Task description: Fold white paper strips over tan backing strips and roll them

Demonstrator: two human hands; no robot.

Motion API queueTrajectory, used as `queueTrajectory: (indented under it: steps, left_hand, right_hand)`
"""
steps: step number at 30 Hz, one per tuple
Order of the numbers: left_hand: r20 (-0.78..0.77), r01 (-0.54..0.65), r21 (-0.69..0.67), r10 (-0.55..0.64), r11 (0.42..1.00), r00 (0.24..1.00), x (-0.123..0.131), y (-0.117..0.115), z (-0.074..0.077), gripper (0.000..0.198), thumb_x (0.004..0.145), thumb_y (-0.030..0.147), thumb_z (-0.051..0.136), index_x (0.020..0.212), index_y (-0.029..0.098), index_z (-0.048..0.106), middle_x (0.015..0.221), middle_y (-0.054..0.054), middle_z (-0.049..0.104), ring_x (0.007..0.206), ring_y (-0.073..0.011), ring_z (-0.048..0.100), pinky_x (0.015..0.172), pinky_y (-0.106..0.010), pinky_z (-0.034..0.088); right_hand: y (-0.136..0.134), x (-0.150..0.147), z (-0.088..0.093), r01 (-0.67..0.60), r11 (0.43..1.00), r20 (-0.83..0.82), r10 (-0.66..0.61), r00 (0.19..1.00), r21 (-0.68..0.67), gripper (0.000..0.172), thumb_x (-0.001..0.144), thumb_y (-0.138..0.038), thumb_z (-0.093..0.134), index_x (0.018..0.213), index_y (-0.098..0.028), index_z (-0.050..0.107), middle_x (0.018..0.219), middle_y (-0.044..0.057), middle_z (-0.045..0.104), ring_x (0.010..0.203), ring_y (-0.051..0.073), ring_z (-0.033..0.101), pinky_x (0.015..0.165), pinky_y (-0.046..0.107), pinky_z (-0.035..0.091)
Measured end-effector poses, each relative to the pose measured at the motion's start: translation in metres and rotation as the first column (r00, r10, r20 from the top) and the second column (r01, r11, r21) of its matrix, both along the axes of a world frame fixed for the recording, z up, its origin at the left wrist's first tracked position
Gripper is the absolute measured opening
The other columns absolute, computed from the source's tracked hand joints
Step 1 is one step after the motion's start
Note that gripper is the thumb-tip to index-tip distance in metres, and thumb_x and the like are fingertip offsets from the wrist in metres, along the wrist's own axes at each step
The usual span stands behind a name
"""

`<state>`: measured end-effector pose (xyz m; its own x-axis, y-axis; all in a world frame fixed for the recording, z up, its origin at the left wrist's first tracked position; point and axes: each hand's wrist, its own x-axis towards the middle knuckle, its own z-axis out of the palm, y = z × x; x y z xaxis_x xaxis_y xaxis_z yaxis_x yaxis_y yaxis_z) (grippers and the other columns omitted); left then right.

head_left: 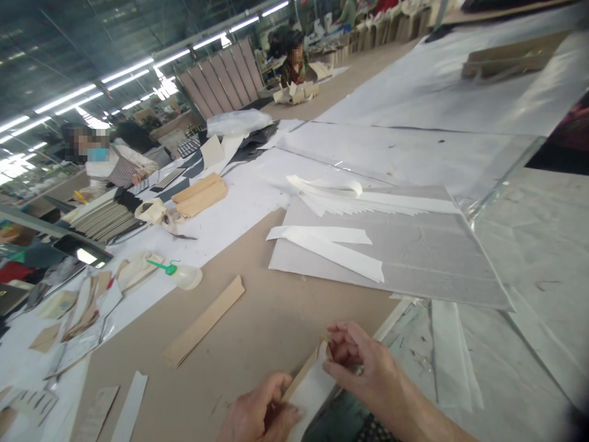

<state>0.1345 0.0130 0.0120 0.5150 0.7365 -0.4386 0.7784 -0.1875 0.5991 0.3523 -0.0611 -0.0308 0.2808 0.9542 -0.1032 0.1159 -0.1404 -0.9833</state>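
A narrow strip [310,388], white on its face with a tan folded edge, is held between my two hands near the table's front edge. My left hand [264,408] grips its lower part, thumb on the white face. At the upper end, my right hand [352,356] pinches the tip, fingers curled round it. Ahead to the left lies a folded tan strip [205,322] on the brown table surface. Beyond my hands, two loose white strips [331,245] cross on a grey sheet [414,252], with a fanned row of white strips [381,201] behind them.
A plastic bottle with a green spout [188,276] stands at left. Past it lie tan folded pieces [200,195], striped fabric [103,218] and mixed scraps [85,307]. A masked person [117,161] works at far left; another person [294,67] sits at the back. White strips [130,406] lie front left.
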Motion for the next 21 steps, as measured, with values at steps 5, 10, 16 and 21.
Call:
queueTrajectory:
  steps: [5, 10, 16, 21]
  left_hand:
    - [-0.251, 0.232, 0.421, -0.133, 0.877, 0.959, 0.0, -0.002, -0.008, 0.019, 0.08, 0.014, 0.064, 0.094, 0.027, 0.068, 0.091, 0.0, 0.072, 0.082, -0.0208, 0.067, 0.071, -0.027, 0.043]
    - [-0.024, 0.134, 0.724, -0.169, 0.677, 0.985, 0.025, -0.014, -0.038, 0.017, 0.096, 0.022, 0.054, 0.109, 0.024, 0.064, 0.105, -0.006, 0.067, 0.093, -0.0224, 0.064, 0.078, -0.033, 0.05]
    - [0.151, 0.021, 0.77, -0.213, 0.637, 0.965, 0.047, -0.025, -0.061, 0.027, 0.102, 0.019, 0.04, 0.119, 0.019, 0.062, 0.103, -0.009, 0.066, 0.09, -0.0202, 0.063, 0.077, -0.031, 0.052]
    - [0.141, 0.001, 0.797, -0.188, 0.604, 0.972, 0.05, -0.024, -0.064, 0.029, 0.101, 0.017, 0.041, 0.121, 0.018, 0.062, 0.106, -0.011, 0.065, 0.09, -0.0214, 0.062, 0.078, -0.034, 0.051]
  right_hand:
    - [0.004, -0.011, -0.012, -0.095, 0.982, 0.542, -0.009, 0.84, 0.164, 0.049, 0.082, -0.008, 0.061, 0.128, -0.018, 0.048, 0.098, 0.007, 0.068, 0.088, 0.025, 0.068, 0.075, 0.041, 0.06]
    - [0.005, -0.008, -0.016, -0.067, 0.965, 0.687, -0.13, 0.715, 0.252, 0.041, 0.084, -0.016, 0.067, 0.121, -0.017, 0.049, 0.125, 0.017, 0.059, 0.112, 0.033, 0.06, 0.091, 0.05, 0.056]
    - [-0.005, 0.008, -0.014, -0.184, 0.953, 0.664, -0.024, 0.747, 0.242, 0.005, 0.097, -0.019, 0.056, 0.101, -0.023, 0.056, 0.12, 0.01, 0.059, 0.107, 0.024, 0.059, 0.09, 0.039, 0.054]
    - [0.0, 0.014, -0.012, -0.278, 0.933, 0.698, 0.043, 0.715, 0.227, 0.019, 0.1, -0.018, 0.053, 0.116, -0.024, 0.06, 0.118, 0.009, 0.06, 0.106, 0.022, 0.058, 0.089, 0.037, 0.052]
